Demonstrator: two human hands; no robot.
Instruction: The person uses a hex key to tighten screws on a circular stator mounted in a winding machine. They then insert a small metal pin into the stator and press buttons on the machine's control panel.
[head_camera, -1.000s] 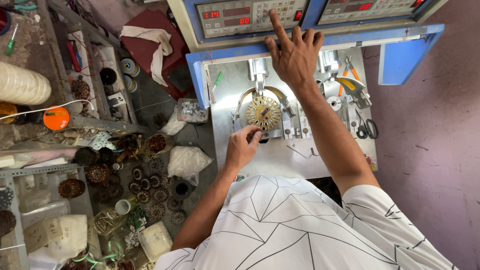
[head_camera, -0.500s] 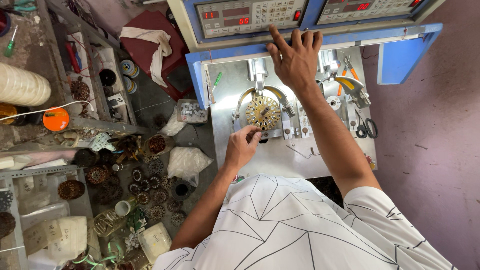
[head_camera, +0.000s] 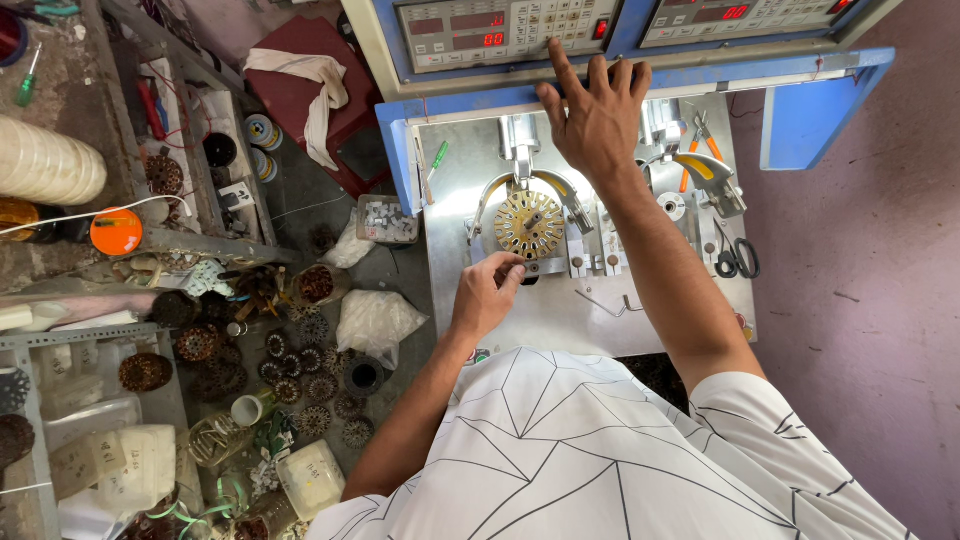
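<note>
A round slotted metal stator core sits clamped in a winding machine on a steel bench plate. My left hand is at the core's lower edge, its fingertips pinched together against the fixture there. My right hand reaches up to the grey control panel with red number displays; its fingers are spread and the index tip rests at the panel's lower edge. Curved metal guide arms bracket the core.
Scissors and orange-handled pliers lie on the bench's right side. On the floor to the left are several wound cores, plastic bags, a small box of parts and shelving with a white spool.
My right hand has shifted slightly on the panel's edge. My left hand stays pinched at the core's lower edge. Nothing else has moved.
</note>
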